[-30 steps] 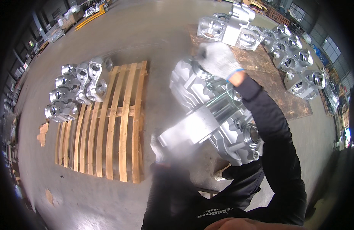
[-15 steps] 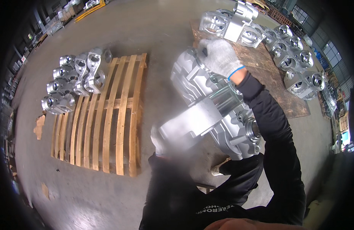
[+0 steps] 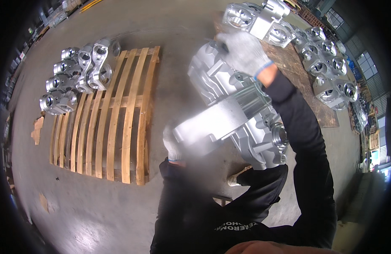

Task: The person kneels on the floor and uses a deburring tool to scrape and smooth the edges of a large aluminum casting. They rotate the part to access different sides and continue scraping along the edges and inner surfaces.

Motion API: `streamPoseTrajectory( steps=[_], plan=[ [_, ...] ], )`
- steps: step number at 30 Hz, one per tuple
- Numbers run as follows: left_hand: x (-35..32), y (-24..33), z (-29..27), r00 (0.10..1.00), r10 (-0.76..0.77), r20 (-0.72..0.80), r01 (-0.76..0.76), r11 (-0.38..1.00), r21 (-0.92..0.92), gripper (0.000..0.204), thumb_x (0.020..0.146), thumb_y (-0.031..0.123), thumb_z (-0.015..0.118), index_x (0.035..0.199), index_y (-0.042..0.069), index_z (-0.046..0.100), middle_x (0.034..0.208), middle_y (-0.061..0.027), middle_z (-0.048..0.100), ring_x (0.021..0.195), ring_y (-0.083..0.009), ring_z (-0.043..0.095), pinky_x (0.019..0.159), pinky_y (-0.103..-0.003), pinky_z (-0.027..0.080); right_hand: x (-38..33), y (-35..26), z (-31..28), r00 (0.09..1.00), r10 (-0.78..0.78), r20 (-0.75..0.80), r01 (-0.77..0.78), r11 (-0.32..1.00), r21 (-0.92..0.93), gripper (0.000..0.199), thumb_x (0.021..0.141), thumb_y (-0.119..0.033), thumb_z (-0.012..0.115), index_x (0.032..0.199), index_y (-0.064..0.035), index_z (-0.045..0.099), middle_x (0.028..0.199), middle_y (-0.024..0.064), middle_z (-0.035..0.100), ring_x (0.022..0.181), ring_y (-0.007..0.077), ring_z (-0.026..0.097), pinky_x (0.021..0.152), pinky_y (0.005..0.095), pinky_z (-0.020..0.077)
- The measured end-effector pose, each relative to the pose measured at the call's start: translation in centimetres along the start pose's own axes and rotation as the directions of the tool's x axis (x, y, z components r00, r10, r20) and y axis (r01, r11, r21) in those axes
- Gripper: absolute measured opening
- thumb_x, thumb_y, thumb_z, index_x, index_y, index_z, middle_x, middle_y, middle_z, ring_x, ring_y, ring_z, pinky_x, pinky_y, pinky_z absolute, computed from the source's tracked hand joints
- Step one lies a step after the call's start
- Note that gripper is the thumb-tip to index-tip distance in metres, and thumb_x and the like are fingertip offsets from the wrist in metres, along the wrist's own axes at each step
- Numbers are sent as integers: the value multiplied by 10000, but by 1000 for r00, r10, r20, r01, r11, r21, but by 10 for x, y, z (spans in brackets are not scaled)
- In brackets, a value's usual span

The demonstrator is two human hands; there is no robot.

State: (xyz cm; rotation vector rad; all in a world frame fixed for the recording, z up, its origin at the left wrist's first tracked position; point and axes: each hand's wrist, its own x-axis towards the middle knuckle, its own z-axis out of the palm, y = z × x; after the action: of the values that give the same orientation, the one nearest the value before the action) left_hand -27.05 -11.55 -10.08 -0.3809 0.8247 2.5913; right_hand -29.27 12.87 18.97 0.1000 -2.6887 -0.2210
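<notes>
I carry a large silver cast-metal housing (image 3: pixel 233 110) in front of my body, above the concrete floor. My right hand (image 3: pixel 244 53), in a white knit glove, grips its far upper end. My left hand (image 3: pixel 173 146), also gloved, holds its near lower end from underneath and is partly hidden by the casting. Both sleeves are black. A wooden pallet (image 3: pixel 115 114) lies on the floor to my left, with several similar silver castings (image 3: pixel 77 78) stacked at its far left end.
A second pallet (image 3: pixel 297 72) at the upper right carries several more silver castings (image 3: pixel 326 67). A scrap of cardboard (image 3: pixel 37 130) lies left of the wooden pallet. My shoe (image 3: pixel 234 180) shows below the casting. Factory shelving runs along the far edges.
The housing stays in both hands. The wooden pallet and its castings have shifted slightly left and down in view as I turn with the load.
</notes>
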Motion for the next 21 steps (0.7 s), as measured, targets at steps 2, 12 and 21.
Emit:
streamPoseTrajectory(
  steps=[2, 12, 21],
  plan=[
    [-2, 0, 2, 998, -24, 50, 26, 999, -38, 239, 991, 243, 637, 1038, 15, 690, 1015, -86, 716, 956, -218, 698, 875, -345, 569, 10, 4, -3, 995, 3, 95, -12, 995, 95, 137, 890, -199, 715, 924, -69, 743, 842, 152, 733, 817, 330, 728, 773, 450, 582],
    [-7, 3, 8, 999, 49, 11, -49, 997, 67, 279, 1015, 249, 607, 1098, -4, 691, 1038, -104, 721, 961, -220, 704, 856, -341, 572, 32, -2, 19, 964, -218, 153, 224, 974, -23, 259, 863, -181, 693, 1069, -31, 735, 1100, 146, 703, 1033, 373, 694, 902, 477, 571],
    [-13, 10, 20, 999, 10, 42, -15, 993, 114, 339, 991, 297, 593, 1142, 9, 689, 1018, -124, 725, 959, -255, 719, 848, -380, 589, 21, -33, 38, 976, -207, 63, 209, 977, -41, 116, 853, -167, 671, 916, -83, 722, 966, 91, 691, 905, 321, 722, 768, 440, 597]
  ],
)
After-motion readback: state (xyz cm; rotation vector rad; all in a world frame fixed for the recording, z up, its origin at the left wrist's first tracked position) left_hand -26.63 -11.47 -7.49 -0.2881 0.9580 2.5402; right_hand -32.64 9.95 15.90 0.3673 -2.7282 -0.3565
